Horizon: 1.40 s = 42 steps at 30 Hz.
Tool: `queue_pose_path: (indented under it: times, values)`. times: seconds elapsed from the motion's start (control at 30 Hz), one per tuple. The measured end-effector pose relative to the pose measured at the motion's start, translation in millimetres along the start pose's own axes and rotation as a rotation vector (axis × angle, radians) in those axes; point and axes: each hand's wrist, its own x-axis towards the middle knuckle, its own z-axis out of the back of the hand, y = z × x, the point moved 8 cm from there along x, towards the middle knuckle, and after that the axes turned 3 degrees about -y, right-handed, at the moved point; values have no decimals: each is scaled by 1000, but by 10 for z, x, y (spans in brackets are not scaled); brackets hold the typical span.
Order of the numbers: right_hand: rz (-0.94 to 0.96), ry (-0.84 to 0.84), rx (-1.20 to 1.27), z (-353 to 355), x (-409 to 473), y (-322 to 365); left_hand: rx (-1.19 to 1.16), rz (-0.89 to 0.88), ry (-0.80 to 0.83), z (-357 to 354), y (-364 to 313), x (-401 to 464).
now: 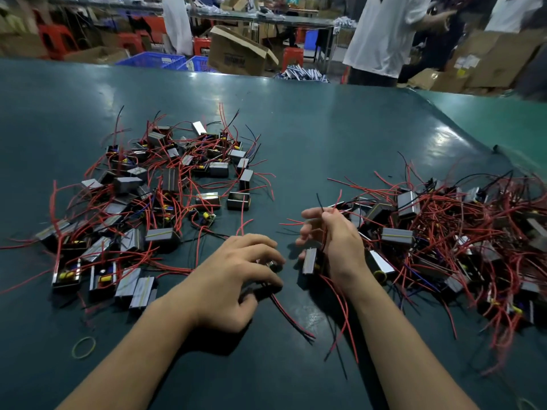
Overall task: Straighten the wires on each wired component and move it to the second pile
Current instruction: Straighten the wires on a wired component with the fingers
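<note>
A worker's right hand [334, 238] pinches one boxed part's [310, 261] red wires beside the tangled pile [461, 232], apparently to straighten them, while the left hand [236, 273], fingers curled, grips another part [270, 266] near the sorted pile [154, 190].

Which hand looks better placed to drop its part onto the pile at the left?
Left. The left hand already grips a part with its wires trailing and sits beside the left pile; the right hand is nearer the tangled right pile.
</note>
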Motion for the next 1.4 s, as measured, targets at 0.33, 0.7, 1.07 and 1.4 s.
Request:
queue_pose_path:
  times: [0.33, 0.7, 1.07, 1.4]
  values:
    - [136, -53, -108, 89, 16, 98, 182, -51, -566, 417, 21, -21]
    - [50, 173, -72, -111, -72, 78, -767, 613, -754, 103, 351, -21]
    - [32, 219, 29, -227, -119, 27, -985, 622, -481, -105, 390, 85]
    - [-3, 261, 52, -320, -186, 8, -813, 510, -400, -101, 293, 111]
